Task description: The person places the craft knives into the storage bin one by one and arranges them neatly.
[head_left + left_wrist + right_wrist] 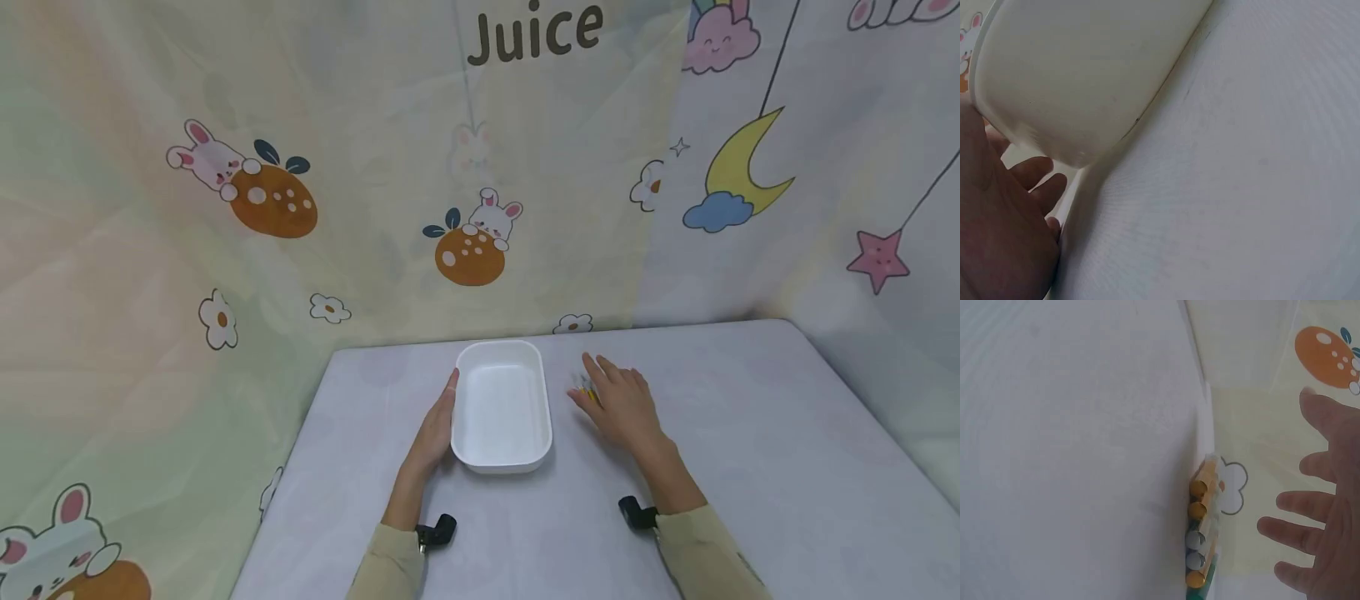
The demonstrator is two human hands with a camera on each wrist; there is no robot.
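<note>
A white rectangular plastic tray (501, 408) with rounded corners and raised walls sits on the table with nothing in it. My left hand (432, 429) lies along its left wall, fingers pointing forward. Close up in the left wrist view, the left hand (1007, 212) is at the tray's wall (1085, 69), fingers loosely bent near its lower corner. To the right, my right hand (621, 404) hovers with spread fingers over a small row of slim sticks (588, 390). Gold and silver round ends show on these sticks (1197, 540) in the right wrist view, apart from the fingers (1297, 534).
A pale cloth covers the table (750, 433), whose back edge meets a hanging printed curtain (375, 208). The curtain also hangs along the left and right sides. A small black wrist camera (637, 513) is strapped at each sleeve cuff.
</note>
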